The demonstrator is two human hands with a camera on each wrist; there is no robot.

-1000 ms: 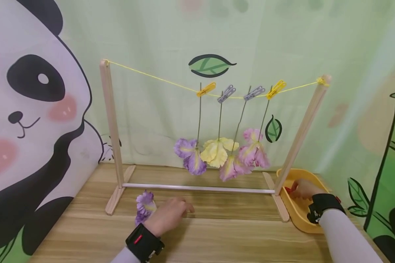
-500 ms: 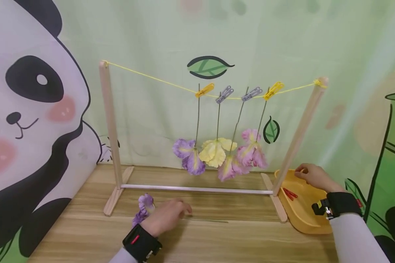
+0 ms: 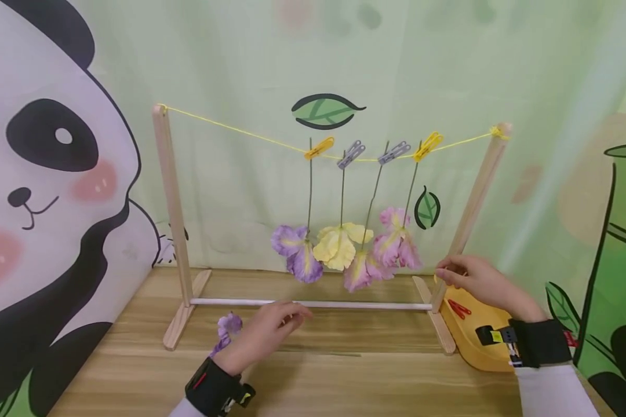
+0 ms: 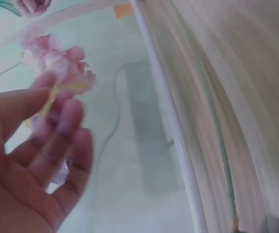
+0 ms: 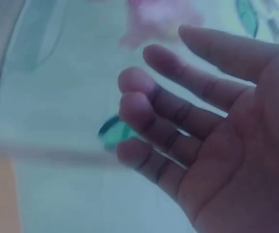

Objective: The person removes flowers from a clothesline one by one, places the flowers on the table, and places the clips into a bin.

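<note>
My left hand [image 3: 266, 335] hovers over the wooden table, fingers loosely bent and holding nothing. Behind its wrist a purple artificial flower [image 3: 229, 325] lies partly hidden; its thin green stem [image 4: 217, 126] runs along the tabletop in the left wrist view. Near the rack's right post, my right hand [image 3: 479, 284] is raised above the yellow tray [image 3: 482, 360]; its palm [image 5: 246, 160] shows bare in the right wrist view. Inside that tray lie red clothespins [image 3: 459, 309]. From a yellow string hang a purple flower [image 3: 298, 255], a yellow flower [image 3: 339, 248] and pink flowers [image 3: 396, 246].
Two wooden posts, the left [image 3: 173, 202] and the right [image 3: 475, 211], carry the string, joined below by a white rod [image 3: 365, 305]. Yellow clothespins [image 3: 319, 149] and grey clothespins [image 3: 350, 155] grip the stems. A printed curtain [image 3: 240, 69] hangs behind.
My right hand has let go of a red clothespin in the tray, risen out, and moved left toward the post. My left hand has lifted slightly from beside the lying stem.
</note>
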